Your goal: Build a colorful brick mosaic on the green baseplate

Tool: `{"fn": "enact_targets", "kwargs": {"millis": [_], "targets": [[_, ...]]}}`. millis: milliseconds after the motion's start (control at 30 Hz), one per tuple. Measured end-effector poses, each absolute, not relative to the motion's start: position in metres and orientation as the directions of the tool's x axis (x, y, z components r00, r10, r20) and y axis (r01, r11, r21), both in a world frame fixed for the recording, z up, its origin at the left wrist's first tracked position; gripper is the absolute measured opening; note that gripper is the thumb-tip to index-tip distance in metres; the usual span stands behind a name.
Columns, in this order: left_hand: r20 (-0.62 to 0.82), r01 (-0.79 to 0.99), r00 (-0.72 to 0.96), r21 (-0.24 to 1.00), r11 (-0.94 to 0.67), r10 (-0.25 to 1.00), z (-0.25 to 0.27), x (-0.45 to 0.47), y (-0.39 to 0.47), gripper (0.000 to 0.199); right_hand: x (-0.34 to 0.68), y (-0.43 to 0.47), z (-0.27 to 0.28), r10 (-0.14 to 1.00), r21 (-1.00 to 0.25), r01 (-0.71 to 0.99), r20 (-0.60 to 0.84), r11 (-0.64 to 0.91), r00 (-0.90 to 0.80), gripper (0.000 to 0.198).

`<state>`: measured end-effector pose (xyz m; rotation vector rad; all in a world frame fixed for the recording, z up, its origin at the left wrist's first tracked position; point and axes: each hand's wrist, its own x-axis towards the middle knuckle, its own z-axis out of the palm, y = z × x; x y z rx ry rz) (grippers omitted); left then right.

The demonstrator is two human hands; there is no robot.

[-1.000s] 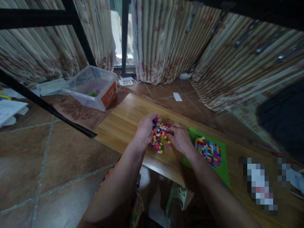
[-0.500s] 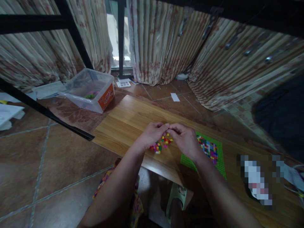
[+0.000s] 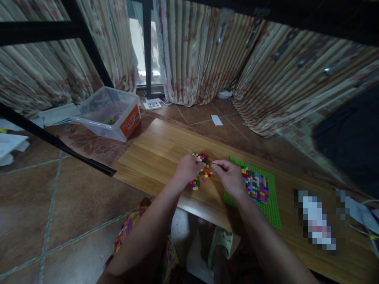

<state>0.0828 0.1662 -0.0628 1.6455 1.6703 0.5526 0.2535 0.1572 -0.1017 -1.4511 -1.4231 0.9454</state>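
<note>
On the wooden table, small coloured building bricks lie in a loose pile. My left hand is low over the left side of this pile. Its thumb and forefinger look apart, with bricks showing between them; the other fingers are hidden. My right hand is pinched, thumb against forefinger, just right of the pile; whatever is between the tips is too small to make out. Beneath and beyond the right wrist lies a green baseplate, with a patch of multicoloured bricks fixed on it.
A clear plastic box with an orange label stands on a mat beyond the table's left end. The wooden table runs to the lower right, where a blurred-out item lies. A black frame bar crosses at left.
My hands, whose fingertips met above the bricks, have parted. The left has drawn left and down to the pile, uncovering bricks behind it; the right hand stays pinched.
</note>
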Motion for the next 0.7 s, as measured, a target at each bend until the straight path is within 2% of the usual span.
{"fn": "enact_targets", "kwargs": {"millis": [167, 333, 500, 600, 700], "targets": [[-0.181, 0.687, 0.057, 0.721, 0.093, 0.982, -0.062, 0.081, 0.166, 0.031, 0.254, 0.155, -0.104, 0.997, -0.935, 0.349, 0.073, 0.065, 0.008, 0.025], [-0.119, 0.581, 0.034, 0.810, 0.078, 0.992, -0.067, 0.076, 0.169, 0.034, 0.249, 0.154, -0.097, 0.997, -0.940, 0.333, 0.076, 0.077, -0.017, 0.024], [-0.130, 0.508, 0.006, 0.854, 0.109, 0.991, -0.069, 0.072, 0.171, 0.043, 0.247, 0.153, -0.087, 0.997, -0.941, 0.330, 0.082, 0.080, -0.009, 0.022], [-0.187, 0.335, -0.036, 0.923, 0.188, 0.982, -0.069, 0.075, 0.172, 0.047, 0.239, 0.152, -0.078, 0.995, -0.944, 0.314, 0.100, 0.101, -0.018, 0.020], [-0.370, -0.044, 0.007, 0.928, 0.370, 0.929, -0.068, 0.082, 0.172, 0.047, 0.225, 0.152, -0.065, 0.988, -0.946, 0.289, 0.134, 0.149, -0.071, 0.017]]}}
